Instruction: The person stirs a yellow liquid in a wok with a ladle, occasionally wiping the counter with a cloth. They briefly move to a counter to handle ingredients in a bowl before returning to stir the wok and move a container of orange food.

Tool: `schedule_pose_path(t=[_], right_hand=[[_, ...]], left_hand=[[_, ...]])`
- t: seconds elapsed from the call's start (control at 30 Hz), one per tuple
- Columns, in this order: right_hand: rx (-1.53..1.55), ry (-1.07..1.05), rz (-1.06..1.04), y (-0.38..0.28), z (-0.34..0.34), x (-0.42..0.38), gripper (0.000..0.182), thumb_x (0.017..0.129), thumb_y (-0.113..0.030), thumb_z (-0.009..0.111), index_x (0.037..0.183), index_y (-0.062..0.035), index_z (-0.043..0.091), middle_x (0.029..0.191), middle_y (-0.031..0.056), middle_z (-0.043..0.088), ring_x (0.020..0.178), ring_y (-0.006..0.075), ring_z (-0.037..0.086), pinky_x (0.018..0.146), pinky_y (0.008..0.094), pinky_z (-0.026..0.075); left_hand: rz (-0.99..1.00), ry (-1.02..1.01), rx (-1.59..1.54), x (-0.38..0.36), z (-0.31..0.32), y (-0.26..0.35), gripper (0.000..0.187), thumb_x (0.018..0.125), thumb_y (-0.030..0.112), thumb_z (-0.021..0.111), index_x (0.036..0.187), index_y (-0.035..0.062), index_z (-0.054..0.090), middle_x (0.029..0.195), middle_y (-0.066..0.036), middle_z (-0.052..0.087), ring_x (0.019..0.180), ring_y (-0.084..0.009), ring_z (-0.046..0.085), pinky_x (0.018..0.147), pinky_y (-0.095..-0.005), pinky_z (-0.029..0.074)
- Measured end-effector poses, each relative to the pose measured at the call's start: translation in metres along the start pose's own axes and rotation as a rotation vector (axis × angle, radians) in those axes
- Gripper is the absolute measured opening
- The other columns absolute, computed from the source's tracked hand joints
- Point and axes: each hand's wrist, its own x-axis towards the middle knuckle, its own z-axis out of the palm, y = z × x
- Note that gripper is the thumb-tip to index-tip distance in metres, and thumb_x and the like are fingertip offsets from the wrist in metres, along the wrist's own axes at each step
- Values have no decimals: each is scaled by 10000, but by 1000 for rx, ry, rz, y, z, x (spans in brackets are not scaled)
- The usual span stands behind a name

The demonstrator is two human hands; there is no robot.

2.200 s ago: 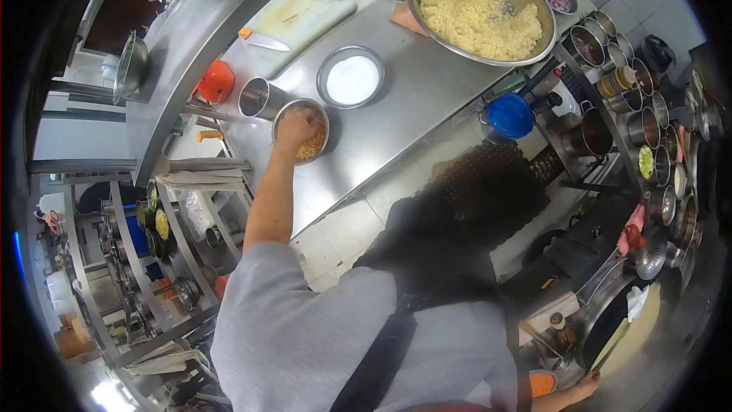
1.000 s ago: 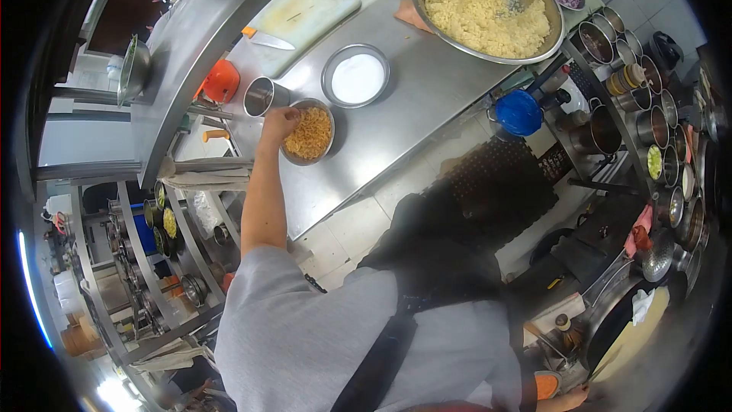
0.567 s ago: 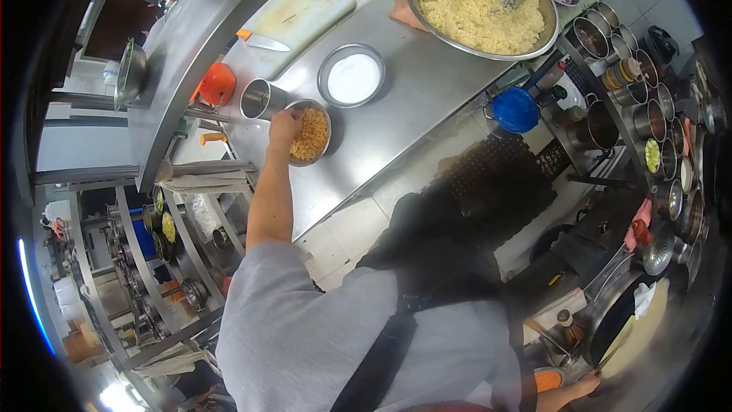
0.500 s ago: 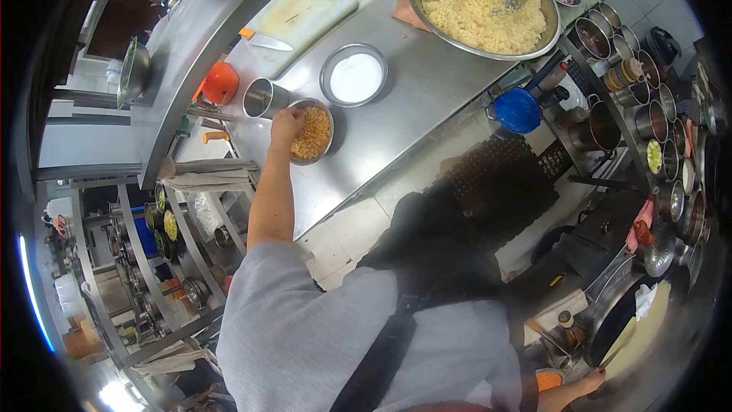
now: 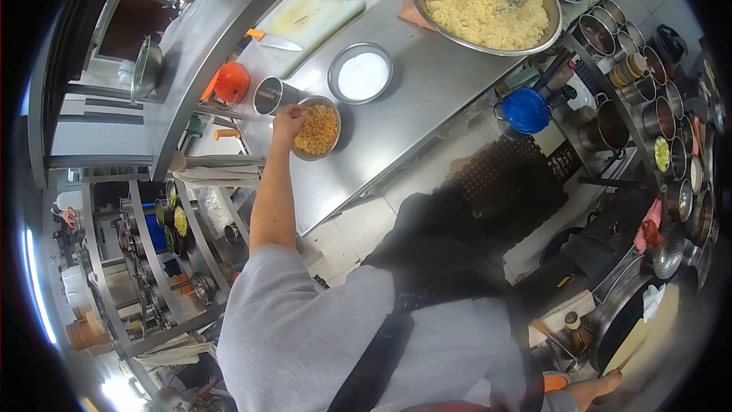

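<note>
My left hand (image 5: 288, 120) reaches out to the steel counter (image 5: 412, 107) and closes on the left rim of a small steel bowl (image 5: 332, 145) filled with orange-yellow fried bits. A steel cup (image 5: 268, 95) stands just left of that hand. My right hand (image 5: 601, 389) shows only partly at the bottom edge, beside a dark wok (image 5: 648, 320); its fingers are too hidden to tell whether they grip anything.
A bowl of white powder (image 5: 361, 75) sits behind the small bowl. Farther back are a cutting board (image 5: 313, 15) with a knife (image 5: 274, 40) and a big bowl of yellow rice (image 5: 488, 0). A blue-lidded pot (image 5: 526, 111) and several steel containers (image 5: 663, 107) stand at the right.
My left hand has come out of the small bowl's contents and now sits at its left rim. The view has shifted slightly; the right hand stays by the wok.
</note>
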Motion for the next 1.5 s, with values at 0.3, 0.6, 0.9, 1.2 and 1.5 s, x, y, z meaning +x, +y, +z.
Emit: schedule_pose_path(t=[0.3, 0.6, 0.9, 1.2, 1.5], right_hand=[[-144, -31, -101, 51, -38, -96, 414, 952, -295, 452, 1258, -67, 610, 1251, 187, 615, 1106, 368, 598, 924, 441, 476], [-132, 3, -30, 2, -77, -201, 385, 968, -237, 491, 1307, -84, 587, 1278, 126, 618, 1132, 317, 597, 942, 413, 472], [-66, -55, -210, 20, -34, -108, 429, 993, -335, 452, 1320, -89, 581, 1283, 118, 618, 1182, 306, 575, 964, 392, 459], [501, -43, -42, -29, -49, -98, 406, 940, -136, 446, 1313, -41, 573, 1234, 189, 636, 1077, 286, 637, 955, 401, 479], [259, 20, 278, -42, -97, -72, 320, 942, -225, 444, 1196, -185, 633, 1215, 177, 621, 1141, 377, 578, 967, 465, 463]], left_hand=[[113, -15, -1, 6, 13, 3, 285, 791, 22, 625, 1068, 49, 688, 886, -52, 696, 793, -127, 643, 679, -271, 517], [108, 42, 109, 17, 11, 6, 235, 737, 114, 677, 965, 64, 705, 837, -109, 720, 781, -212, 691, 738, -339, 536], [116, 18, 186, 7, 6, 5, 193, 752, 81, 727, 943, 58, 736, 841, -81, 727, 775, -161, 683, 738, -310, 534], [577, 172, 624, 40, 11, -28, 311, 895, 300, 609, 1049, 43, 691, 980, -176, 708, 920, -342, 672, 811, -441, 525], [859, -230, 17, -68, 184, 224, 402, 933, 270, 591, 1193, -34, 634, 993, -210, 708, 886, -320, 694, 809, -374, 533]])
